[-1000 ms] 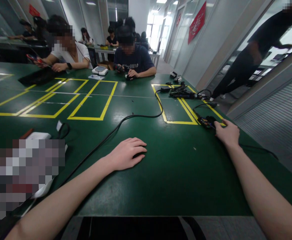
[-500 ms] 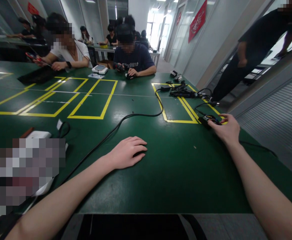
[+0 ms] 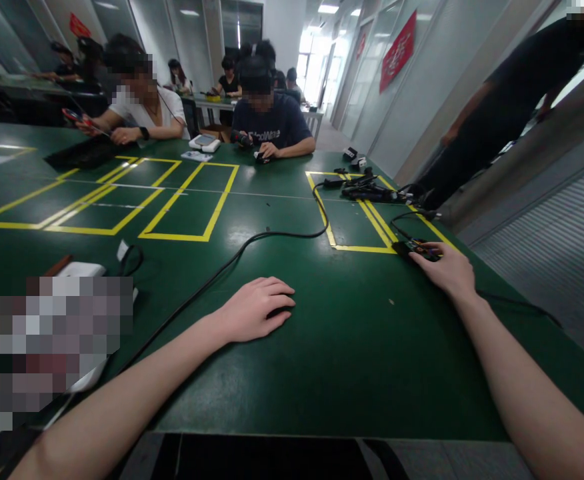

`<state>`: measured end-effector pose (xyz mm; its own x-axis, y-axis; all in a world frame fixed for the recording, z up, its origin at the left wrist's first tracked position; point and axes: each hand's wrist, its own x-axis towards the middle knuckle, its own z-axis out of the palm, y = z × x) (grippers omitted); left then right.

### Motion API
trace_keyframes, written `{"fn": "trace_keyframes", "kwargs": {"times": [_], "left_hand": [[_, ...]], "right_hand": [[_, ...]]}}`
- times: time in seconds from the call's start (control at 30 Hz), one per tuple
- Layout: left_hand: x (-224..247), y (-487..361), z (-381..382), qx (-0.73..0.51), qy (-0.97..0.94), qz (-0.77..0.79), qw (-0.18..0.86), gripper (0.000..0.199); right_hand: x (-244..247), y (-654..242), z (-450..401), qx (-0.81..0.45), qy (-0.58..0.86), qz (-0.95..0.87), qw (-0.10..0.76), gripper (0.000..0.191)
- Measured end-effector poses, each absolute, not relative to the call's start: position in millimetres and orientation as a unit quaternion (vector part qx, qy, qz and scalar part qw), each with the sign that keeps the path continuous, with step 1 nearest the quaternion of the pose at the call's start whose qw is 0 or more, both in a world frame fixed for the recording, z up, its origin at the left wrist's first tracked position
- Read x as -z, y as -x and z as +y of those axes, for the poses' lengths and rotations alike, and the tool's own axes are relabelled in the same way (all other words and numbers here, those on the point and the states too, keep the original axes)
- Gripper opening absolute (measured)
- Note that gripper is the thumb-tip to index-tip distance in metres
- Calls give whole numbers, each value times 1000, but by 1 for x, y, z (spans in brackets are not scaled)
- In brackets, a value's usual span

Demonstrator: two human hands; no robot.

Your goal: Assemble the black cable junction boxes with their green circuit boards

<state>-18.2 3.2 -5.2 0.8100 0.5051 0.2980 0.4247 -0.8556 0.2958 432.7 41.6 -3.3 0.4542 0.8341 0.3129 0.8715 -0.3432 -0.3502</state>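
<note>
My left hand (image 3: 258, 309) lies palm down on the green table (image 3: 322, 360), its fingers stretched out and holding nothing. A black cable (image 3: 217, 270) runs past it on the far side. Over at the right edge of the table, my right hand (image 3: 447, 268) has its thumb and fingers around a small black device (image 3: 422, 249) with coloured bits on top, perhaps a circuit board. The device stays low at the tabletop, and my fingers hide part of it. A thin cable leads away from its far side.
Yellow tape (image 3: 362, 249) marks rectangles on the table. Black equipment with cables (image 3: 369, 190) lies at the back right. A white device (image 3: 79, 269), partly blurred out, is at my left. Two people (image 3: 275, 123) sit opposite; another person (image 3: 492, 110) stands at the right.
My right hand has shifted slightly left, its fingers now closer over the black device. My left hand has stayed in place. The standing person's arm and body have moved.
</note>
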Motion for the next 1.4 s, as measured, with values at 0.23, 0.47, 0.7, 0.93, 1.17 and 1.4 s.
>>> {"fn": "trace_keyframes", "kwargs": {"times": [0.23, 0.47, 0.7, 0.93, 1.17, 1.4], "left_hand": [[3, 18, 3, -187, -944, 247, 110, 21], [4, 18, 2, -206, -939, 250, 116, 24], [-2, 16, -2, -305, -920, 211, 125, 50], [-2, 9, -8, -229, -933, 223, 167, 43], [1, 8, -9, -199, -925, 295, 134, 78], [3, 11, -6, -229, -917, 305, 116, 87]], "right_hand": [[3, -398, 40, -23, 793, -556, 247, 42], [5, -328, 21, -133, 602, -737, 277, 32], [-8, -268, -21, -299, 285, -881, 232, 28], [-5, -258, -26, -256, 252, -894, 269, 34], [-5, -259, -25, -190, 258, -903, 286, 34], [-2, -261, -21, -141, 262, -908, 296, 31]]}}
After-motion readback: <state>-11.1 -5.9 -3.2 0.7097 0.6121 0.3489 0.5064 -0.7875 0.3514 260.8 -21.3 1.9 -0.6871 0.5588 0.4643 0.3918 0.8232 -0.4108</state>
